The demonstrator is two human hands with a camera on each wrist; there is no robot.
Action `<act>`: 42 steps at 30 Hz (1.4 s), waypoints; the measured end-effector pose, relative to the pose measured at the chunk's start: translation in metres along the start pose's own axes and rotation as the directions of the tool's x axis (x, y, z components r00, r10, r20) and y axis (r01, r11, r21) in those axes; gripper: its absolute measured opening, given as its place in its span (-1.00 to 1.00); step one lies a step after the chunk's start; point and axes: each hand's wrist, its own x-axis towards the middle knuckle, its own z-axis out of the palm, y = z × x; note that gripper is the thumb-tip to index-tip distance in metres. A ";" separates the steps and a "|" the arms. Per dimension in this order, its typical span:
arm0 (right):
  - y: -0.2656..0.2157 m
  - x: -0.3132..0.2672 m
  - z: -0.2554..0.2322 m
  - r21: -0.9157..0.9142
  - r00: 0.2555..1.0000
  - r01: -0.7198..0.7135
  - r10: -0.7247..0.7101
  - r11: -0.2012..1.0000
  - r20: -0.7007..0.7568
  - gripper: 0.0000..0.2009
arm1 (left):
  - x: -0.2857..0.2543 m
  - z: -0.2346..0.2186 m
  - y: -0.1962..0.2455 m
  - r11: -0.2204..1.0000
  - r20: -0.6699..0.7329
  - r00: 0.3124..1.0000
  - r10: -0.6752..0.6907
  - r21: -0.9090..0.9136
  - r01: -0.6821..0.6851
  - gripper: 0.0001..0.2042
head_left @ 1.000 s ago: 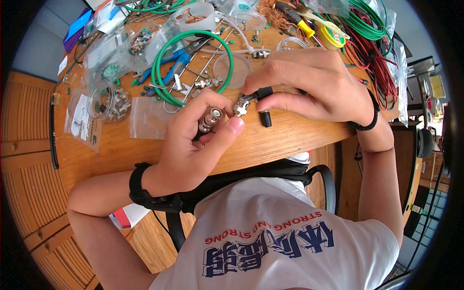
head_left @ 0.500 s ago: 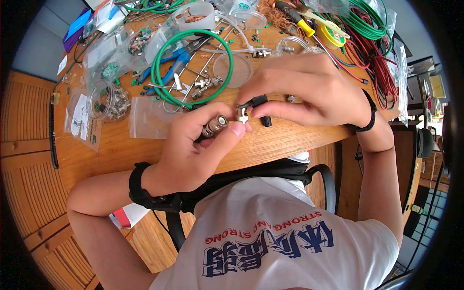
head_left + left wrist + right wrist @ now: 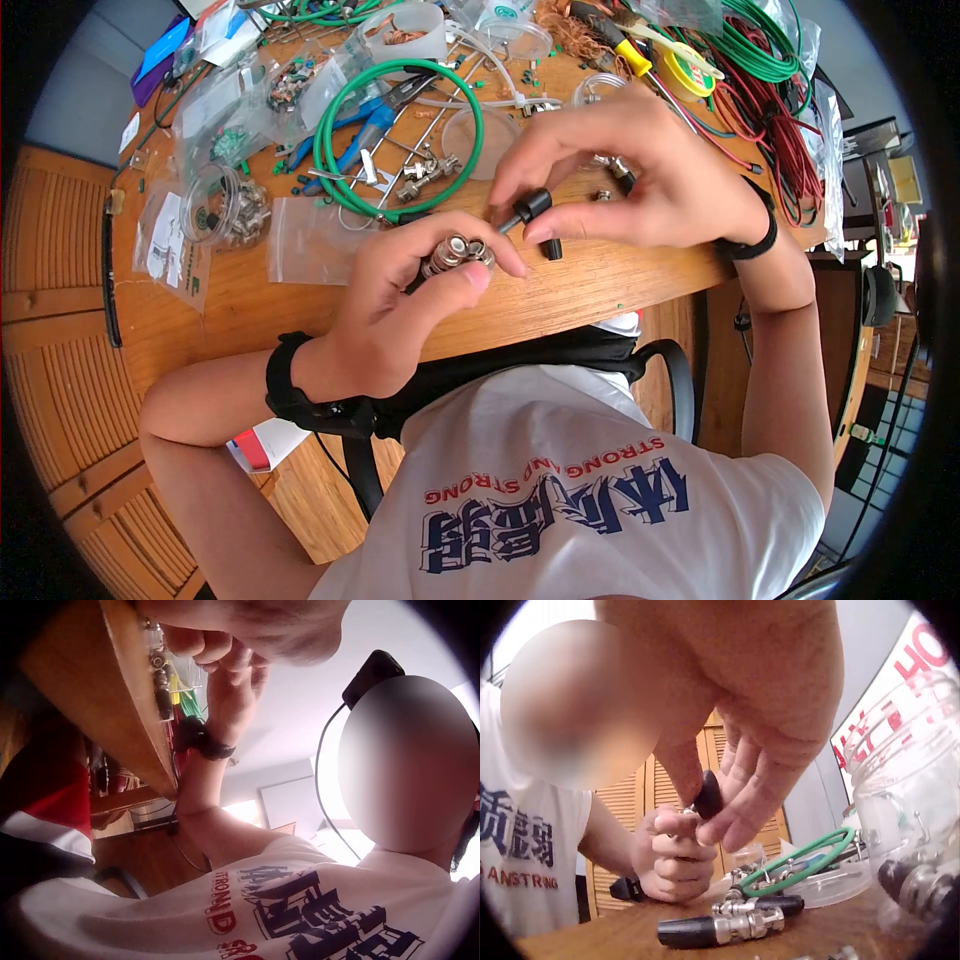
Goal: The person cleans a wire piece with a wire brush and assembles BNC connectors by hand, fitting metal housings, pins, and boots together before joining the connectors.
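In the head view my left hand (image 3: pixel 385 295) holds two silver BNC connectors side by side, one connector (image 3: pixel 450 252) in the curled fingers and a second connector (image 3: pixel 481 254) under the thumb tip. My right hand (image 3: pixel 630 180) pinches a small black cylindrical piece (image 3: pixel 535 205) with a narrow grey stem. That stem points towards the left fingertips. The right wrist view shows the same black piece (image 3: pixel 709 795) between the right fingers, right above the left fist (image 3: pixel 679 862). A short black tapered boot (image 3: pixel 552 249) lies on the table under the right thumb.
BNC connectors with black boots (image 3: pixel 720 928) lie on the table beneath the right hand. A green cable loop (image 3: pixel 318 150), blue-handled pliers (image 3: pixel 375 130), plastic bags (image 3: pixel 305 245) and a copper-filled tub (image 3: pixel 430 45) crowd behind. Dark red wires (image 3: pixel 785 150) lie at the right.
The second connector has tipped and shifted left against the first in my left hand. The black piece has turned, and its stem now shows apart from the connector.
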 end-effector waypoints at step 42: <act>0.006 0.003 0.007 -0.064 0.997 0.070 -0.071 0.996 -0.025 -0.78 | 0.008 -0.005 -0.004 0.993 0.080 0.991 -0.106 -0.050 0.110 -0.50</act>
